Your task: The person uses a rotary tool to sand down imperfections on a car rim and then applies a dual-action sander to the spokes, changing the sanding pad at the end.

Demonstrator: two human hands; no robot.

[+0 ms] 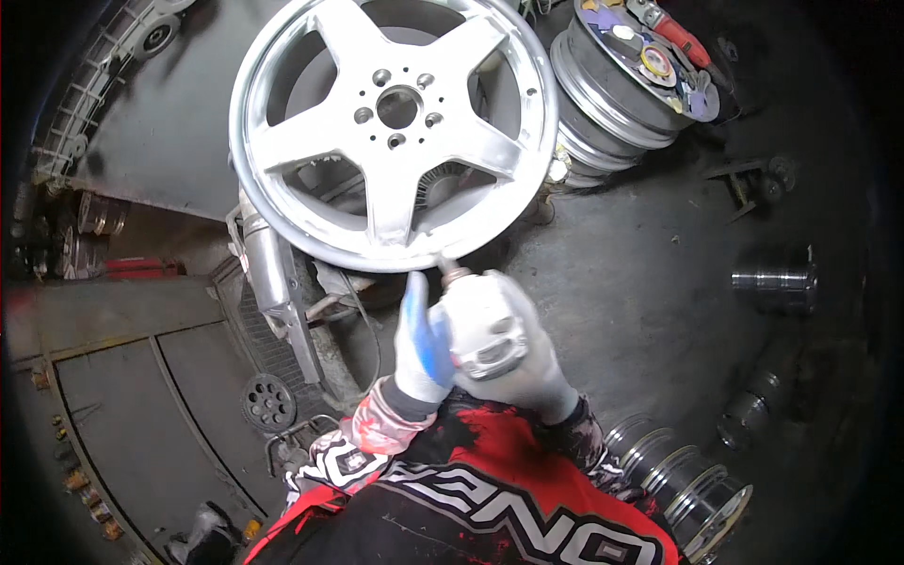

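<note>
A silver five-spoke alloy wheel [414, 202] sits face up at the top centre, its rim above my hands. My right hand [532, 348], in a pale glove, is closed round a white power tool [485, 320] whose narrow shaft points at the rim's lower edge; whether the tip touches is too blurred to tell. My left hand [424, 344], in a white and blue glove, is against the left side of the same tool, its fingers pressed together.
Stacked rims [612, 113] stand at upper right, a red angle grinder [683, 42] and small items on top. A metal cylinder [270, 278] on the stand is left of the wheel. More rims [678, 471] lie lower right, a metal cylinder [772, 279] at right, a dark disc [268, 419] lower left.
</note>
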